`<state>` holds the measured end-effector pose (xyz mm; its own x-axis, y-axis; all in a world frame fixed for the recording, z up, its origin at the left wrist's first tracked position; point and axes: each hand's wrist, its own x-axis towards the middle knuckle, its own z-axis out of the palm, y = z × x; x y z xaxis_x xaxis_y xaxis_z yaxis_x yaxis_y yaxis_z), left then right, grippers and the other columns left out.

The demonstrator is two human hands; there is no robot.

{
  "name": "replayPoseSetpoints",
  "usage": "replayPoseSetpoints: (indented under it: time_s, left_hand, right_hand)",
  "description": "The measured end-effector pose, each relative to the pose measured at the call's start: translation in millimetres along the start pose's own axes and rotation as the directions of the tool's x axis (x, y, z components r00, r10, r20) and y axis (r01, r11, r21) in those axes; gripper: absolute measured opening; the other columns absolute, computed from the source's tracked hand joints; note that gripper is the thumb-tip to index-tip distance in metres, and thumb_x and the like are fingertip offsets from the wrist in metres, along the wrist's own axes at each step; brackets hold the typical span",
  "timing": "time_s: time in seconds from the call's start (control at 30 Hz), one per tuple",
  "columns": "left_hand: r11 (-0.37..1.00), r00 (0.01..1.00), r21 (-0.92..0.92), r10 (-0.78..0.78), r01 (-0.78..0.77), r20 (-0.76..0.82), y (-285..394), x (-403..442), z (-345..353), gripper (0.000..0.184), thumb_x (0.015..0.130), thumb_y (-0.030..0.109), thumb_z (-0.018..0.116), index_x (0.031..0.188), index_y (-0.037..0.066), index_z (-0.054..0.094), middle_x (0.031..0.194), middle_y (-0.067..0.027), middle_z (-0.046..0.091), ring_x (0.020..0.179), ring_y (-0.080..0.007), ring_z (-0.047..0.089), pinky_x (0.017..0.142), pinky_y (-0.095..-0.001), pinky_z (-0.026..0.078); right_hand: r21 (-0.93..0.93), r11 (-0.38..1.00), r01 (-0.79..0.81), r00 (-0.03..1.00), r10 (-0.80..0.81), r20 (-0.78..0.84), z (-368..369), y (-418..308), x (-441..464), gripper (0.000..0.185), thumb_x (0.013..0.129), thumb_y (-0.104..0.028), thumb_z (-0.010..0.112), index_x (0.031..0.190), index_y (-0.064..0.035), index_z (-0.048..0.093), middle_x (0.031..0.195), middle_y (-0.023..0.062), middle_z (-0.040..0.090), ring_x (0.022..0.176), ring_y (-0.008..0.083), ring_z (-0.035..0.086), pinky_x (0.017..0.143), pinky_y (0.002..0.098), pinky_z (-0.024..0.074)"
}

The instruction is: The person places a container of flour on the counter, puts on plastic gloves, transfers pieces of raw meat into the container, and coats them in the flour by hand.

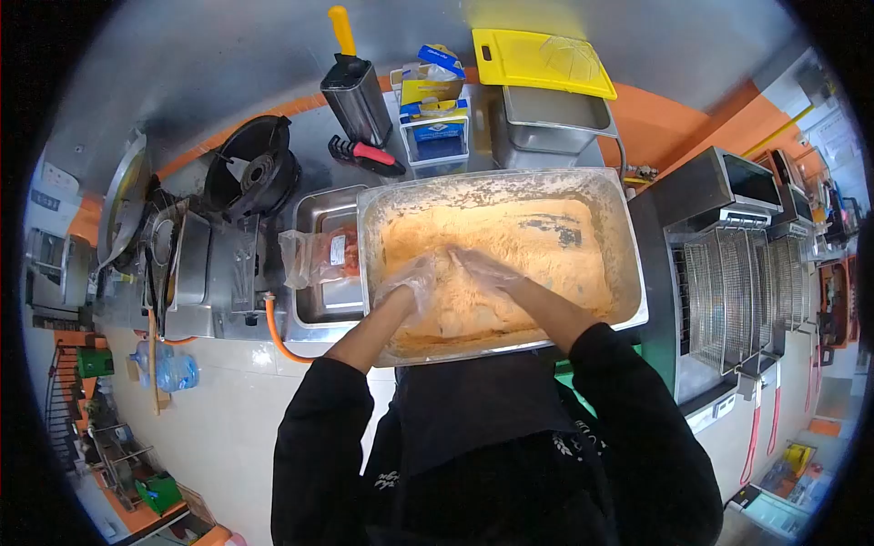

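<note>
A large metal tray (628, 264) in front of me holds a bed of pale orange breading flour (537, 273). Both hands wear clear plastic gloves and are down in the flour, left of the tray's middle. My left hand (417, 280) dips in near the tray's left wall, its fingertips hidden by flour. Close beside it, my right hand (484, 270) reaches in from the right with its fingers stretched out, touching heaped flour. Whether a piece of food lies under the flour between them, I cannot tell.
Left of the tray, a steel pan (314, 209) holds a plastic bag of reddish meat (339, 253). Behind stand a knife block (353, 91), a red-handled sharpener (369, 156), blue-yellow boxes (437, 118), a steel container (555, 123) and a yellow board (519, 59). Fryer baskets (724, 296) are at right.
</note>
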<state>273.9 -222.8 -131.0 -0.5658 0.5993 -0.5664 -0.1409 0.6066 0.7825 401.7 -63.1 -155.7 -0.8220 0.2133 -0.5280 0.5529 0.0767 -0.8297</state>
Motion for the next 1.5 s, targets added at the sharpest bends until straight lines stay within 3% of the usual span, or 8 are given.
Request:
replayPoseSetpoints:
  time_s: [0.1,0.33,0.47,0.63,0.73,0.9,1.2,1.5]
  left_hand:
    - [0.965,0.999,-0.261,0.033,-0.031,0.001,12.9,0.0,-9.6,0.034,0.095,0.029,0.043,0.114,0.006,0.059,0.105,-0.0064,0.06,0.095,-0.0204,0.056,0.087,-0.0356,0.045]
    - [0.977,0.978,-0.055,-0.206,0.204,-0.04,-8.3,0.2,-16.6,0.047,0.096,0.043,0.038,0.119,0.006,0.056,0.11,-0.0078,0.059,0.102,-0.0197,0.056,0.091,-0.0368,0.044]
    - [0.983,0.934,0.163,-0.027,0.09,-0.356,-23.6,-26.2,16.0,0.052,0.094,0.051,0.037,0.115,0.008,0.057,0.11,-0.0058,0.06,0.099,-0.0196,0.058,0.084,-0.0385,0.048]
    - [0.669,0.938,-0.674,-0.329,0.314,0.111,91.4,-80.9,25.7,0.051,0.096,0.049,0.034,0.12,0.01,0.055,0.116,-0.0034,0.059,0.1,-0.0224,0.058,0.083,-0.0381,0.049]
    - [0.701,0.986,-0.704,-0.168,0.111,-0.011,37.8,-36.5,24.6,0.048,0.097,0.048,0.034,0.118,0.011,0.056,0.112,-0.0028,0.06,0.097,-0.0225,0.059,0.082,-0.039,0.049]
    - [0.871,0.976,0.449,0.131,-0.197,0.172,-31.1,-29.0,21.2,0.048,0.096,0.047,0.034,0.122,0.011,0.054,0.115,-0.0041,0.059,0.102,-0.0226,0.056,0.086,-0.0384,0.047]
    - [0.815,0.959,0.507,0.23,-0.282,0.164,-39.9,1.8,38.5,0.046,0.096,0.043,0.034,0.124,0.011,0.052,0.118,-0.0053,0.057,0.107,-0.0213,0.054,0.09,-0.0369,0.044]
    - [0.809,0.984,0.564,0.173,-0.164,0.037,-7.5,38.2,20.4,0.045,0.096,0.039,0.034,0.126,0.01,0.05,0.12,-0.0064,0.056,0.111,-0.0199,0.051,0.093,-0.0354,0.042]
  right_hand:
    - [0.198,0.978,0.066,0.996,-0.075,0.039,-11.4,-75.7,-55.9,0.092,0.086,-0.073,0.034,0.133,0.0063,0.044,0.139,0.0277,0.039,0.131,0.0357,0.037,0.108,0.0414,0.027]
    - [-0.586,0.81,-0.016,0.934,0.221,0.28,-76.0,-32.4,-57.7,0.089,0.088,-0.071,0.032,0.132,0.005,0.045,0.138,0.0241,0.044,0.131,0.0335,0.04,0.107,0.0413,0.0318]
    - [-0.241,0.968,-0.071,0.996,0.08,0.026,-23.0,-1.7,-59.0,0.081,0.092,-0.065,0.032,0.13,0.0045,0.048,0.131,0.0254,0.05,0.126,0.0345,0.045,0.107,0.0402,0.0323]
    - [0.231,0.959,-0.164,0.984,0.176,-0.032,-14.3,-69.9,-85.0,0.084,0.089,-0.068,0.039,0.132,0.0042,0.045,0.131,0.024,0.051,0.121,0.0321,0.049,0.106,0.0378,0.033]
    - [0.238,0.971,0.008,0.995,0.016,-0.101,-29.5,-48.1,-59.9,0.092,0.085,-0.07,0.044,0.142,0.001,0.032,0.144,0.0212,0.036,0.13,0.0334,0.039,0.106,0.0453,0.0322]
    - [-0.159,0.979,-0.13,0.985,0.147,0.095,-37.7,-18.2,-82.1,0.077,0.091,-0.058,0.043,0.142,-0.002,0.033,0.148,0.0174,0.029,0.132,0.0297,0.035,0.105,0.0447,0.0315]
    - [-0.019,0.953,0.303,0.953,-0.302,0.036,-26.7,-34.7,-68.0,0.052,0.095,-0.037,0.051,0.132,-0.0012,0.048,0.125,0.0095,0.057,0.122,0.0208,0.047,0.106,0.037,0.0325]
    - [0.648,0.762,-0.014,0.998,0.047,-0.035,-24.7,-35.5,-18.9,0.059,0.095,-0.041,0.049,0.139,-0.004,0.037,0.14,0.0127,0.041,0.126,0.0256,0.041,0.099,0.0397,0.039]
